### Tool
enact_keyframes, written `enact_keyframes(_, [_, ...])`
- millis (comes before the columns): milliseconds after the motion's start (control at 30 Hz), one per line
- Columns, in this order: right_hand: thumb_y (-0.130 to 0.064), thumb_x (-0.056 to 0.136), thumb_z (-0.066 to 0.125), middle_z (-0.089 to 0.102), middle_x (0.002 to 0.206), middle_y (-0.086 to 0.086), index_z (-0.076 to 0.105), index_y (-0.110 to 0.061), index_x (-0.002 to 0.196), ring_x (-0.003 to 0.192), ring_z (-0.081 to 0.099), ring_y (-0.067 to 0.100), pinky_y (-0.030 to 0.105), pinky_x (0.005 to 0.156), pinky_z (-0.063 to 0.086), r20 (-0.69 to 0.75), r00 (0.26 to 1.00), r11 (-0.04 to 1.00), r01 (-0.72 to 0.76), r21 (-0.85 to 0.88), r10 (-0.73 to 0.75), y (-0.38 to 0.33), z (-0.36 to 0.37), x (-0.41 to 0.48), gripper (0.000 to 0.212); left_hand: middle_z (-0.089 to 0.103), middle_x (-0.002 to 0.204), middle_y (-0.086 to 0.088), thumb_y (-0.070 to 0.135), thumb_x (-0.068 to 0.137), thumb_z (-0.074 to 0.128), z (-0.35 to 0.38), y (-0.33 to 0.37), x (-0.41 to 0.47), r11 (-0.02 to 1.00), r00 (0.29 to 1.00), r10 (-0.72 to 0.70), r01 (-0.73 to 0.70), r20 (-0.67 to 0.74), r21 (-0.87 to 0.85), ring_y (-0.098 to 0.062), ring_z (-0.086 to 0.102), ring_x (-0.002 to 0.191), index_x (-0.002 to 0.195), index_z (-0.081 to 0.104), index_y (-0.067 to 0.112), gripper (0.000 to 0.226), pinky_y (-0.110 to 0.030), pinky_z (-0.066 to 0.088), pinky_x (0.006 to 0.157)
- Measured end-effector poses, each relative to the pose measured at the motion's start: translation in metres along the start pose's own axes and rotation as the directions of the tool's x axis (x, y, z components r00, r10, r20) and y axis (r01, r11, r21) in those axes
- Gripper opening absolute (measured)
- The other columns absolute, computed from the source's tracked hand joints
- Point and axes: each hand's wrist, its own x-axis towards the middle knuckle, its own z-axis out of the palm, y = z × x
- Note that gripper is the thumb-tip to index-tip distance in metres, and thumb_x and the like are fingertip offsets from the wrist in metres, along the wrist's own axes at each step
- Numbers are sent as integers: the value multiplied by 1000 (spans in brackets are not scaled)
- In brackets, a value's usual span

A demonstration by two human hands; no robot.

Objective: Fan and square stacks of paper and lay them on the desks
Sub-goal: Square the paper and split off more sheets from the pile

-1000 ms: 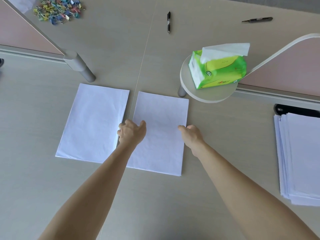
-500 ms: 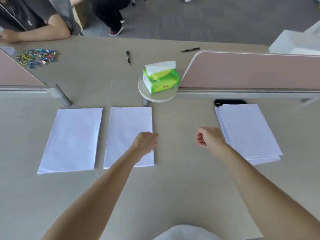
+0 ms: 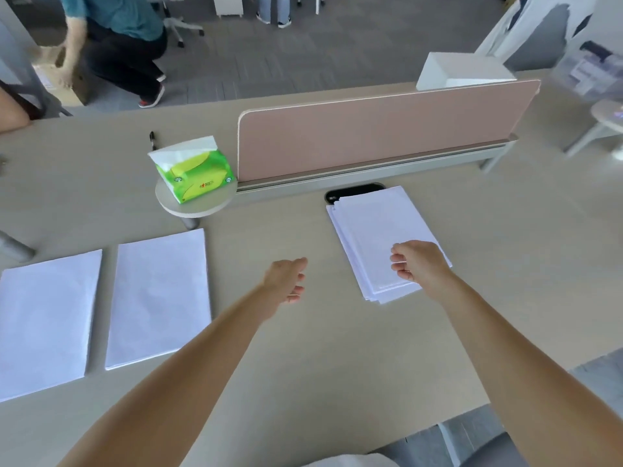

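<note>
Over desk [image 3: 303, 365] centre, left hand [image 3: 285, 281] empty, fingers loosely curled, right hand [image 3: 418, 264] half-curled above untidy paper stack [image 3: 371, 230] at 2 o'clock, two squared stacks [image 3: 158, 298] at 9 o'clock.

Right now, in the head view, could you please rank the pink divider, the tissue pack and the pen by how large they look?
1. Pink divider, by far the largest.
2. Tissue pack.
3. Pen, the smallest, though it lies farther from the camera, which shrinks it somewhat.
</note>
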Motion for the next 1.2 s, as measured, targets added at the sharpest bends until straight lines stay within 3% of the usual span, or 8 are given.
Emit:
enact_keyframes(100, [-16,87,59,59,81,5,60,-12,83,72,57,22,32,71,48,-10,1000,999,27,-41,-27,0,-36,40,6,52,88,-2,37,95,56,46,13,24,998,995,-35,30,-97,-51,-26,57,85,105,56,15,24,-37,51,82])
enact_keyframes(267, [-36,67,58,49,76,4,54,-23,81,71,44,19,34,69,36,15,1000,985,20,-171,-18,15,-92,138,19,45,76,-3,43,93,52,120,29,67,994,948,-105,95,-301,-49,-24,49,80,68,40,22,35,-33,38,76])
enact_keyframes(400, [-29,78,58,39,62,2,41,-22,64,60,35,20,30,60,29,12,1000,969,-24,-247,28,17,-115,187,24,62,117,-19,52,90,52,162,19,94,978,909,-143,191,-391,85,-35,58,107,119,58,5,56,-40,47,87])
enact_keyframes(500, [-20,84,54,29,57,-1,28,-20,60,52,25,19,29,51,20,1,1000,930,-18,-366,20,25,-121,220,35,57,103,-5,48,92,53,183,20,107,976,897,-159,207,-412,74,-30,54,103,131,52,13,52,-38,46,92])
enact_keyframes(700, [-30,89,53,38,63,0,40,-13,68,53,34,20,28,50,26,118,990,887,-20,-461,83,35,-105,244,30,41,74,-2,36,87,51,210,25,124,985,884,-172,169,-435,-46,-23,40,67,80,47,14,24,-30,31,61])
enact_keyframes(900, [-30,89,56,54,85,7,58,3,104,62,49,22,27,51,36,198,977,852,37,-522,79,46,-62,210,36,47,79,-2,35,91,54,200,10,111,986,877,-166,137,-451,-96,-23,43,73,86,52,20,16,-32,35,66])
enact_keyframes(1033, [-37,88,56,57,88,5,58,0,105,66,53,22,28,54,38,275,956,836,67,-544,102,50,-29,179,40,47,72,0,34,89,57,158,-18,84,980,846,-196,150,-496,-131,-24,45,75,72,52,21,22,-32,37,70])
enact_keyframes(1200, [-37,86,55,53,81,2,53,-9,86,62,49,18,29,55,36,418,899,836,125,-534,132,63,26,124,28,51,75,-4,42,75,57,97,-57,32,973,807,-229,164,-545,-165,-25,47,70,88,63,15,31,-32,39,66])
